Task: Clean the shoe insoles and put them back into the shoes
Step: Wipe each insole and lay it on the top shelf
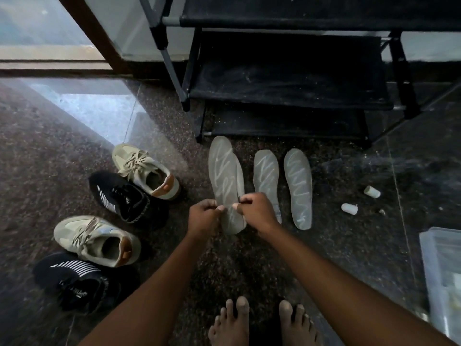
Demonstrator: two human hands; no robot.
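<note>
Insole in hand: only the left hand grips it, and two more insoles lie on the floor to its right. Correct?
No. The head view shows both the left hand and right hand gripping the insole; two more insoles lie on the floor to its right.

The left forearm [154, 283] and the right forearm [331, 275] are bare along all that shows, long and lean; the left hand [203, 216] and the right hand [254, 211] are bare too, a thumbnail showing on each; at the bottom edge the left foot [230, 323] and the right foot [296, 325] are unshod, the big toes broad and blunt.
</note>
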